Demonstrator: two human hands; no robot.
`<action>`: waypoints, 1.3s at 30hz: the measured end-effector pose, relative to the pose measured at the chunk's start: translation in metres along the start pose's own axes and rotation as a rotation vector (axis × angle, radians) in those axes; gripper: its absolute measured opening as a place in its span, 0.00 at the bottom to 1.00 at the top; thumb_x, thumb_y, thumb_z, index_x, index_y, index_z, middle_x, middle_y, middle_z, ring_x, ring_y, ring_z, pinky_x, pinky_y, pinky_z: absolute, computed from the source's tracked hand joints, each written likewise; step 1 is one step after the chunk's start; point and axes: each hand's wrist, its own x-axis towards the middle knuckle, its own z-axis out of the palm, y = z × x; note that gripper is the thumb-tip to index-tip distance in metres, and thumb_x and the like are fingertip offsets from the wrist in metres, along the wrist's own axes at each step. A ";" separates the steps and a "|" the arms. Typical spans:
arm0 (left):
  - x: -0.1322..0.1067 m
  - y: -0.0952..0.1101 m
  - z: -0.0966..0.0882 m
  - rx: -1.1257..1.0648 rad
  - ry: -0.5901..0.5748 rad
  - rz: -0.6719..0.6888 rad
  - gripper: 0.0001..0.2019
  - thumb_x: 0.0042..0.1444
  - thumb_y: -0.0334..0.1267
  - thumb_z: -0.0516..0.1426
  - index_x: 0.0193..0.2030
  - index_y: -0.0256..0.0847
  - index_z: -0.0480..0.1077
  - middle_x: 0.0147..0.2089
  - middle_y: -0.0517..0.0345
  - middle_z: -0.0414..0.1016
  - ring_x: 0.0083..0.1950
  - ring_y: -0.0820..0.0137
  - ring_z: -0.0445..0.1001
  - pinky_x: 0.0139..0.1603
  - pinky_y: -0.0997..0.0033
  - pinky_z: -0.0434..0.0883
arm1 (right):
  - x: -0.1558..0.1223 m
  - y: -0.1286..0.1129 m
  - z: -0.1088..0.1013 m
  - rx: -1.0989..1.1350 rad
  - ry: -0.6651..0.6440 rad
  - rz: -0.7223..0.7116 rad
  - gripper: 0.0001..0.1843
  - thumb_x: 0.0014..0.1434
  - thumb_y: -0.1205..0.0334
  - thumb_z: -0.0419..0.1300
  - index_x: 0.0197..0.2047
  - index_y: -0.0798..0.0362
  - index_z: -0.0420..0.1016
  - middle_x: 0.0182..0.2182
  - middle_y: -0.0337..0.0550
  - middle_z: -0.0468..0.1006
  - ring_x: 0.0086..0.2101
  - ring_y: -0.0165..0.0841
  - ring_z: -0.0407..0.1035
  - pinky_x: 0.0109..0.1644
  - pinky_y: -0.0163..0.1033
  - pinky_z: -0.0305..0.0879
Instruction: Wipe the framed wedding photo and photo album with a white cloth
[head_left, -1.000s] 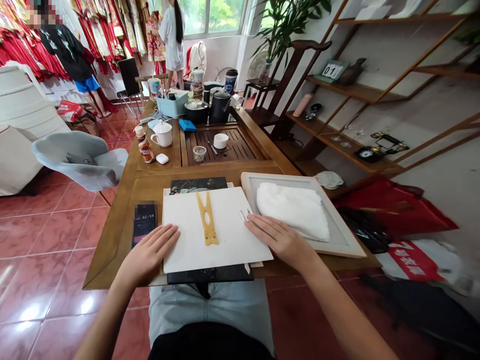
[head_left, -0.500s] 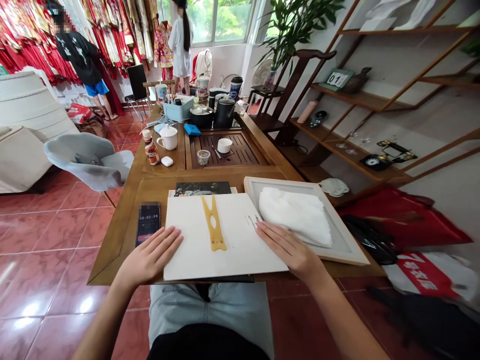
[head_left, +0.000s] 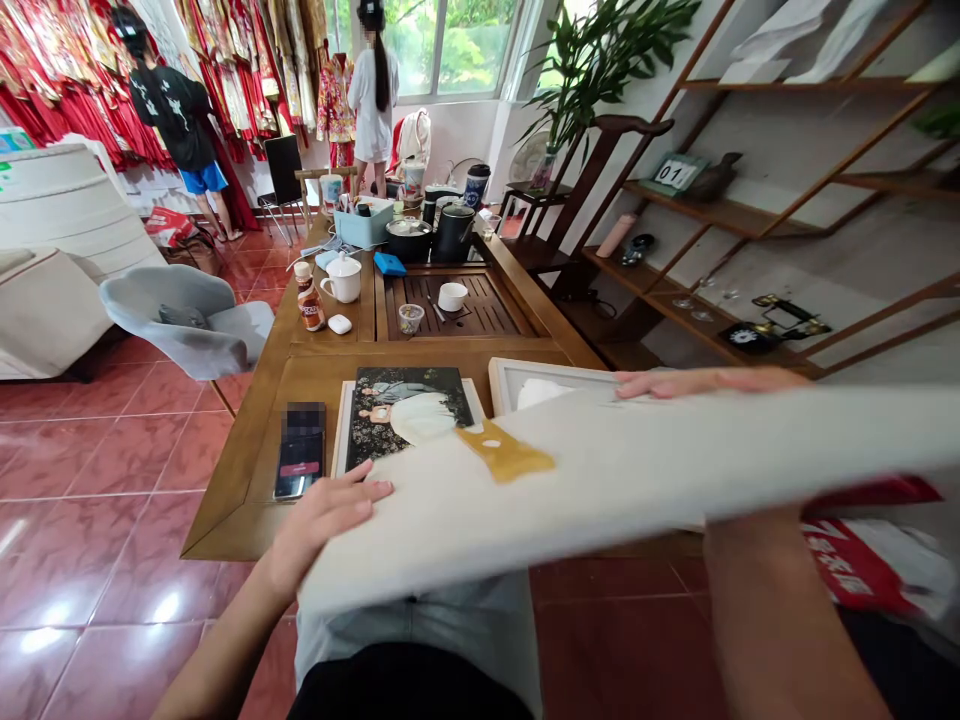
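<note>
A large white board point(head_left: 420, 530) is raised off the table at a tilt, its right side higher, nearer and smeared by motion. A yellow forked piece point(head_left: 504, 452) is on its upper face. My left hand point(head_left: 330, 520) holds the board's left end, fingers over the edge, thumb hidden. At the far edge my right hand point(head_left: 697, 382) grips the right part, its forearm passing beneath. Behind the board, a photo print point(head_left: 420, 405) of people in pale and grey clothes lies on the table. A shallow light-wood frame point(head_left: 502, 385) with white cloth point(head_left: 541, 392) is partly covered.
A phone point(head_left: 300, 450) lies left on the wooden table point(head_left: 232, 500). Farther back are a bottle point(head_left: 309, 298), a lidded white cup point(head_left: 343, 278), a small tub point(head_left: 411, 319) and a tea tray point(head_left: 487, 310). Shelves point(head_left: 720, 215) stand right. Two people are in the background.
The white board has come up off the table, its right side swung upward and toward me with my right hand. More of the photo print shows; the frame and cloth are largely covered.
</note>
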 end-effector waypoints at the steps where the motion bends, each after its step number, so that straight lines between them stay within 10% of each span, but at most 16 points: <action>1: 0.004 0.000 0.005 -0.016 0.069 -0.051 0.21 0.72 0.35 0.53 0.69 0.52 0.64 0.57 0.54 0.81 0.55 0.64 0.82 0.55 0.60 0.81 | 0.011 -0.005 0.009 0.041 0.091 -0.016 0.22 0.67 0.43 0.58 0.62 0.33 0.71 0.42 0.40 0.82 0.41 0.42 0.79 0.48 0.52 0.77; 6: 0.033 -0.008 0.006 -0.270 0.355 -0.647 0.20 0.67 0.44 0.60 0.64 0.45 0.71 0.58 0.50 0.80 0.50 0.62 0.83 0.35 0.77 0.79 | 0.036 -0.010 0.044 0.259 -0.061 0.371 0.25 0.63 0.43 0.64 0.56 0.49 0.79 0.47 0.46 0.83 0.44 0.40 0.77 0.50 0.46 0.76; 14: 0.034 -0.064 -0.006 -0.479 0.170 -1.215 0.30 0.47 0.59 0.68 0.49 0.38 0.79 0.43 0.50 0.83 0.34 0.67 0.80 0.22 0.78 0.70 | 0.000 0.034 0.097 0.386 -0.340 0.870 0.31 0.48 0.34 0.68 0.41 0.54 0.82 0.34 0.46 0.84 0.35 0.41 0.77 0.37 0.42 0.74; 29: 0.019 -0.106 0.001 -0.193 0.011 -1.176 0.31 0.48 0.64 0.64 0.44 0.36 0.81 0.39 0.53 0.84 0.36 0.64 0.77 0.27 0.75 0.67 | -0.034 0.057 0.120 0.233 -0.363 0.868 0.21 0.55 0.43 0.66 0.39 0.55 0.80 0.34 0.46 0.82 0.37 0.40 0.73 0.42 0.42 0.71; 39: 0.021 -0.111 0.001 -0.005 -0.112 -1.044 0.28 0.55 0.60 0.59 0.46 0.36 0.82 0.43 0.53 0.85 0.42 0.58 0.79 0.38 0.70 0.70 | -0.038 0.054 0.119 0.264 -0.340 0.890 0.28 0.54 0.37 0.66 0.42 0.56 0.79 0.31 0.47 0.78 0.27 0.35 0.70 0.24 0.39 0.70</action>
